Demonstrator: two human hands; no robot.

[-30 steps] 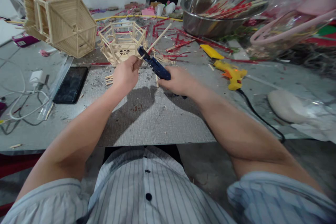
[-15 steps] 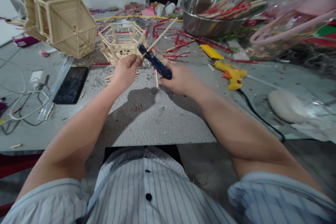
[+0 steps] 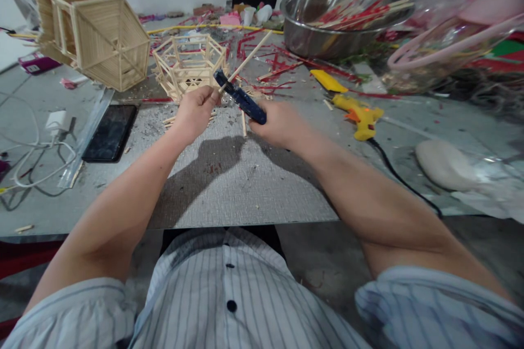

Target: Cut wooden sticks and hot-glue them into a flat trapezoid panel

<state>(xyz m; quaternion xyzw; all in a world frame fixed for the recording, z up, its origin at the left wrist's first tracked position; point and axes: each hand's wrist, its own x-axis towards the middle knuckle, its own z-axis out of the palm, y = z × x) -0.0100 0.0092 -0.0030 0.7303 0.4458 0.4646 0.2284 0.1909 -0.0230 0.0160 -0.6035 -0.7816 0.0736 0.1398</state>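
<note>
My left hand [image 3: 197,113] pinches the lower end of a thin wooden stick [image 3: 254,55], which slants up to the right. In my right hand [image 3: 275,124] is a dark blue hand tool [image 3: 244,101], its head pointing up-left and crossing the stick just beside my left fingertips. Whether its jaws are closed on the stick cannot be seen. Behind both hands stands an open six-sided frame of wooden sticks [image 3: 190,58]. Short stick pieces [image 3: 170,121] lie by my left wrist, and another short stick [image 3: 244,122] lies between the hands.
A larger wooden stick model [image 3: 112,41] stands at the far left, with a phone [image 3: 109,133] nearer. To the right are a yellow glue gun [image 3: 359,113] with a black cord, a steel basin [image 3: 303,24] holding sticks, and a pale stone [image 3: 444,163]. Red strips [image 3: 282,68] litter the back.
Both hands keep their holds, with hardly any movement. The stick's upper end has shifted slightly left and down; the whole view has drifted a little.
</note>
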